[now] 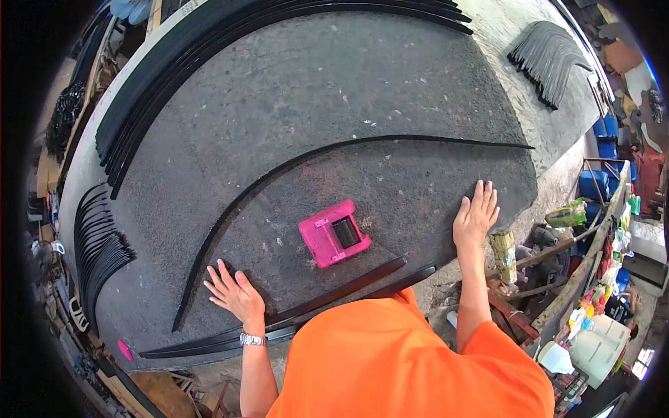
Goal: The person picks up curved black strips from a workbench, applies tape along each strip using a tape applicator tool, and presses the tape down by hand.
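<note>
A long thin black strip point(390, 137) lies in a curve across the dark, rough table mat point(390, 76). My left hand point(235, 296) rests on the mat with its fingers spread, just right of the strip's lower left part and apart from it. Flat on the mat near its right edge is my right hand point(477, 216), fingers stretched out and nothing held. Between the hands sits a pink plastic holder point(317, 240) with a black roller-like piece point(345, 233) in its opening. Several dark strips point(334, 289) lie along the near edge, partly hidden by my body and left wrist.
Long black strips point(209, 45) are stacked along the far left side. Shorter bundled strips point(94, 258) lie at left, and a grey bundle point(550, 59) at far right. A small pink object point(125, 350) is at the lower left. Blue drums point(594, 184) and a rail stand right.
</note>
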`<action>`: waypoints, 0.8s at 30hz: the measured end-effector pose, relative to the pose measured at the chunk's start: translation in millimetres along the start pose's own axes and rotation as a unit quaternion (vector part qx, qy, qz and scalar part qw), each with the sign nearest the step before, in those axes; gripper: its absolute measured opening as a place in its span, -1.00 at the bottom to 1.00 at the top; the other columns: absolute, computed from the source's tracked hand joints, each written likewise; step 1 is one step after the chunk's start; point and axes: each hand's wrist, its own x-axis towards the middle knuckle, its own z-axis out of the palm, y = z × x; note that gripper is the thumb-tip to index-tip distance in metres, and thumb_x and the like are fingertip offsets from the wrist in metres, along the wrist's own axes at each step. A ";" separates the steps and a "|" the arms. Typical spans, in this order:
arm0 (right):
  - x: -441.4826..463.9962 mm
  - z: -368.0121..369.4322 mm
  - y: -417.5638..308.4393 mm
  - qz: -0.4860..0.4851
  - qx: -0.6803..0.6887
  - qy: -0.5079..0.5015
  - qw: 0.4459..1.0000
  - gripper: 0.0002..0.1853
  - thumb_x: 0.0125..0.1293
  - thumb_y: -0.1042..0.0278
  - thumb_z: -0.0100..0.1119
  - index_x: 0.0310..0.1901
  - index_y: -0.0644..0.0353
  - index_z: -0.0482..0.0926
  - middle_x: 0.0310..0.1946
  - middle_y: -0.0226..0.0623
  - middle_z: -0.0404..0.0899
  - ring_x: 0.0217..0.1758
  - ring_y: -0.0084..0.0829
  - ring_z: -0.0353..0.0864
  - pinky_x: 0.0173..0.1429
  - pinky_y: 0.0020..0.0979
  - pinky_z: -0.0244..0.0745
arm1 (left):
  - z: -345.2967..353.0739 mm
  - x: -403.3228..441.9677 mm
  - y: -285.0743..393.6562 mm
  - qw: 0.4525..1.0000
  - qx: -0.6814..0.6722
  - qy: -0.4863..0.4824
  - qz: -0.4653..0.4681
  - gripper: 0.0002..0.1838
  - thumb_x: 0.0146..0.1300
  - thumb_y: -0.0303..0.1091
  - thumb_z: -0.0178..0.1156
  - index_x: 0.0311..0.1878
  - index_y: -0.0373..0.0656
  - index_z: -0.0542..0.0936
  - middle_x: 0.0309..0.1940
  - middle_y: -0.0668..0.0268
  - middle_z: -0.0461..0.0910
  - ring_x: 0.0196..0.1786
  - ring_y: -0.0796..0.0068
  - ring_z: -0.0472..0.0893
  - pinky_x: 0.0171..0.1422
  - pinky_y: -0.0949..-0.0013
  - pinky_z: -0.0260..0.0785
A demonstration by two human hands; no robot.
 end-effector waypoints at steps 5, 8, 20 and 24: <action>2.2 1.9 -1.8 -0.007 0.004 0.005 1.000 -0.38 0.58 0.17 -0.05 0.59 0.16 0.22 0.65 -0.02 0.12 0.71 0.10 0.02 0.65 0.29 -0.14 | 1.6 4.5 -1.0 1.000 0.002 -0.002 -0.009 -0.31 0.64 0.24 -0.31 0.67 0.16 0.21 0.73 0.21 0.01 0.73 -0.23 -0.09 0.64 -0.52 -0.29; 1.0 -3.1 -1.7 -0.004 -0.001 -0.002 1.000 -0.37 0.57 0.19 -0.05 0.59 0.16 0.22 0.64 0.00 0.12 0.71 0.10 0.02 0.65 0.27 -0.13 | -0.8 0.6 0.3 1.000 0.010 -0.006 -0.007 -0.33 0.63 0.20 -0.24 0.66 0.12 0.23 0.71 0.19 0.04 0.71 -0.22 -0.06 0.64 -0.49 -0.25; 7.4 -7.7 -9.9 -0.025 -0.027 -0.004 0.999 -0.38 0.46 0.24 0.13 0.53 0.07 0.33 0.61 -0.13 0.21 0.68 -0.03 0.12 0.60 0.38 -0.11 | -53.4 120.8 145.4 0.961 -0.116 0.039 0.250 -0.24 0.22 -0.30 0.37 0.52 -0.02 0.37 0.46 0.12 0.37 0.52 0.02 0.34 0.51 -0.21 0.11; 24.8 -17.1 -43.8 -0.083 0.021 0.009 0.996 -0.44 0.37 0.22 0.29 0.40 0.02 0.48 0.50 -0.23 0.37 0.60 -0.14 0.26 0.59 0.39 -0.13 | -43.1 158.2 183.4 0.933 -0.115 -0.041 0.339 -0.29 0.14 -0.36 0.40 0.41 0.01 0.44 0.27 0.25 0.51 0.36 0.20 0.49 0.37 -0.06 0.15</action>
